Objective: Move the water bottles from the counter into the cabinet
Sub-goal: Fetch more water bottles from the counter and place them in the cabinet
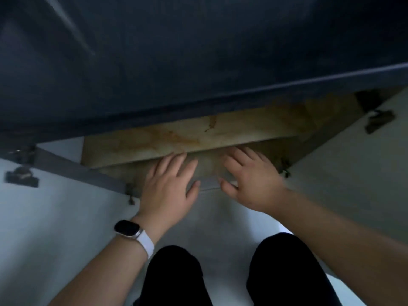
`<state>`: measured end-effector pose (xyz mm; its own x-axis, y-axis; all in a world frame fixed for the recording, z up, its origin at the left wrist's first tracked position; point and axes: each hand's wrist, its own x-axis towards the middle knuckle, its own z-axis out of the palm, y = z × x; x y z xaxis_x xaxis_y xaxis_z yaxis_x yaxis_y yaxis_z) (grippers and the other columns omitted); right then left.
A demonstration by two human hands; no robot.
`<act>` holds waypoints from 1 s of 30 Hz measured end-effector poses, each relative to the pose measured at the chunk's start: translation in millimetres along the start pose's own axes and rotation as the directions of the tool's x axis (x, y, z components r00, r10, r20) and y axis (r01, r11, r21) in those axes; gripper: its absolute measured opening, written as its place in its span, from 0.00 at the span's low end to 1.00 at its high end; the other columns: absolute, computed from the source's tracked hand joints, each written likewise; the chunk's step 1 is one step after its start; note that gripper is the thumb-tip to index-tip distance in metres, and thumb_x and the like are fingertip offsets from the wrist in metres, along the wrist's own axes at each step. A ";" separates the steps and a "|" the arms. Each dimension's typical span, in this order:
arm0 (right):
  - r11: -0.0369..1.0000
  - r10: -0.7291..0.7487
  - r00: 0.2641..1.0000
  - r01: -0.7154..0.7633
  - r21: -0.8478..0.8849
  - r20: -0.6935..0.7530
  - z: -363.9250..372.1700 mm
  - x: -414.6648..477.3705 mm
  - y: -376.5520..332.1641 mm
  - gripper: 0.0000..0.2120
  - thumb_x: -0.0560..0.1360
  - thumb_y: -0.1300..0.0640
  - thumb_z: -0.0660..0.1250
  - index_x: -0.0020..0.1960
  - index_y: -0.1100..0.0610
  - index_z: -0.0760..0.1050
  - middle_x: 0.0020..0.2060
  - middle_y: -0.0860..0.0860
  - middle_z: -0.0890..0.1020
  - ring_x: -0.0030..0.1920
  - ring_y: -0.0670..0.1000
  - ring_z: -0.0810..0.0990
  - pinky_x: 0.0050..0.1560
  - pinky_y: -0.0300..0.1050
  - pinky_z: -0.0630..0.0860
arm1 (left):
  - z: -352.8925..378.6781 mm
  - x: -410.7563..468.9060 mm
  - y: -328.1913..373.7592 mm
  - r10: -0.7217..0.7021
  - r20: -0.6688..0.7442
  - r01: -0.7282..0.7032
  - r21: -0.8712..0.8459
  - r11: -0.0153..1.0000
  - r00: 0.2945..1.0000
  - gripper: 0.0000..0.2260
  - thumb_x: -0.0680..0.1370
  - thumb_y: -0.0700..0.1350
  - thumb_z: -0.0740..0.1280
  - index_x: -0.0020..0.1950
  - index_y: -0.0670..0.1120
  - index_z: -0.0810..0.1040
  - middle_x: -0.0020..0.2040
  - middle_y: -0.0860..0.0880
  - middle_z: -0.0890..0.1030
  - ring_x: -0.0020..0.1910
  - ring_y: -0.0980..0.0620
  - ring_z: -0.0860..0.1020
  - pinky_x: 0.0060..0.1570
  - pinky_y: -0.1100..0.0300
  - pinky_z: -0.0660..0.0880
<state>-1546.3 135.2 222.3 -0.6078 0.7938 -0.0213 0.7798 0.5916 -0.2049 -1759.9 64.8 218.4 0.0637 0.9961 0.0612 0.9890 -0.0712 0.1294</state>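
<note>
The cabinet sits under the dark worktop and opens toward me. Its long axis runs left to right, tilted a little upward to the right in this view. Its two doors are swung wide, the left door and the right door, and each shows dark hinges. Inside I count one stained tan shelf.

Both my grips reach into the opening side by side, backs up. My left grip and my right grip have their fingers spread and straight and hold nothing. The fingertips are at the shelf's front edge, but blur hides whether they touch it.

One watch is on my left wrist. I cannot tell where the water bottles are.
</note>
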 end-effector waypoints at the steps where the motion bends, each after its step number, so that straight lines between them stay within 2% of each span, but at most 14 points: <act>1: 1.000 0.015 1.000 -0.015 0.011 0.004 -18.1 -7.4 -5.3 0.24 0.73 0.43 0.63 0.62 0.56 0.77 0.58 0.55 0.79 0.55 0.59 0.76 0.51 0.52 0.73 | -18.0 -5.4 6.2 0.011 0.016 -0.011 0.004 1.000 1.000 0.22 0.78 0.55 0.61 0.68 0.47 0.79 0.68 0.44 0.78 0.68 0.40 0.74 0.62 0.44 0.72; 7: 0.999 0.048 0.998 -0.049 0.025 0.027 -133.7 -42.8 -35.6 0.23 0.73 0.42 0.61 0.61 0.56 0.78 0.57 0.54 0.80 0.56 0.60 0.78 0.55 0.55 0.75 | -125.7 -27.7 40.2 0.094 0.008 -0.094 -0.005 0.996 0.996 0.20 0.78 0.54 0.62 0.65 0.45 0.81 0.65 0.43 0.80 0.66 0.40 0.76 0.60 0.45 0.71; 11: 0.998 0.070 0.997 -0.070 0.007 0.015 -209.3 -61.5 -48.4 0.26 0.74 0.40 0.57 0.61 0.55 0.78 0.59 0.54 0.79 0.58 0.59 0.78 0.57 0.56 0.75 | -196.8 -25.4 61.1 0.161 -0.010 -0.161 -0.002 0.987 0.987 0.20 0.78 0.54 0.62 0.65 0.46 0.80 0.65 0.44 0.80 0.65 0.40 0.76 0.60 0.45 0.73; 18: 0.986 0.164 0.986 -0.164 -0.028 -0.027 -313.0 -104.0 -67.7 0.25 0.74 0.39 0.56 0.61 0.53 0.78 0.58 0.52 0.80 0.59 0.58 0.79 0.58 0.55 0.75 | -297.3 -17.5 91.5 0.213 -0.075 -0.217 -0.049 0.975 0.974 0.22 0.79 0.54 0.61 0.66 0.45 0.80 0.65 0.43 0.80 0.65 0.39 0.77 0.61 0.44 0.75; 24: 0.955 0.278 0.961 -0.278 -0.100 -0.018 -358.4 -141.2 -83.0 0.26 0.77 0.36 0.51 0.67 0.49 0.73 0.64 0.48 0.77 0.66 0.56 0.74 0.65 0.54 0.70 | -338.8 -6.9 117.7 0.333 -0.139 -0.347 -0.090 0.934 0.933 0.22 0.78 0.55 0.63 0.69 0.47 0.78 0.66 0.45 0.80 0.67 0.41 0.76 0.62 0.43 0.73; 27: 0.912 0.401 0.914 -0.404 -0.071 -0.053 -374.4 -162.5 -86.1 0.27 0.78 0.36 0.48 0.69 0.48 0.70 0.67 0.48 0.74 0.69 0.56 0.71 0.68 0.55 0.67 | -344.2 -0.1 126.9 0.437 -0.126 -0.450 -0.096 0.888 0.890 0.22 0.79 0.56 0.61 0.69 0.47 0.77 0.66 0.45 0.80 0.67 0.42 0.76 0.62 0.43 0.74; 30: 0.858 0.498 0.858 -0.509 -0.075 -0.126 -383.3 -188.3 -89.5 0.28 0.78 0.36 0.48 0.69 0.49 0.70 0.65 0.49 0.76 0.67 0.57 0.72 0.67 0.56 0.68 | -350.4 9.1 138.4 0.546 -0.129 -0.559 -0.091 0.824 0.828 0.22 0.79 0.56 0.60 0.70 0.47 0.77 0.67 0.45 0.79 0.68 0.42 0.76 0.63 0.43 0.74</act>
<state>-1444.1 -13.1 619.7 -0.1142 0.9935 0.0029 0.9893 0.1140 -0.0914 -1669.1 45.7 583.6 0.5760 0.7787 0.2488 0.7676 -0.6198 0.1631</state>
